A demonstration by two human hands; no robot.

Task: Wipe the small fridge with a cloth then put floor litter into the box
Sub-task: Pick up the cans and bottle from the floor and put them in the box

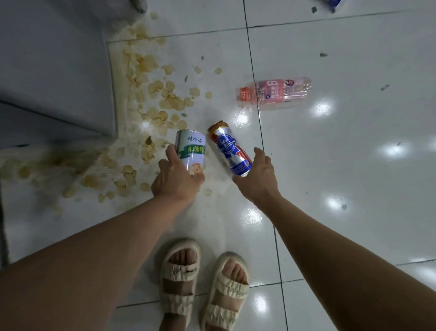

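My left hand [175, 179] grips a white can with a green banner label [191, 148], held above the floor. My right hand [258, 176] grips a blue, white and red beer can [227, 147], tilted with its top pointing away from me. A clear plastic bottle with a pink label and orange cap [274, 93] lies on its side on the white tiles beyond the cans. Many potato chips [162, 99] are scattered across the floor next to the small grey fridge [52, 70] at the left. No box or cloth is in view.
My two feet in beige sandals [203, 283] stand on the tiles below the hands. Small dark scraps [323, 54] dot the floor at the right. A blue and white object [332, 2] peeks in at the top edge.
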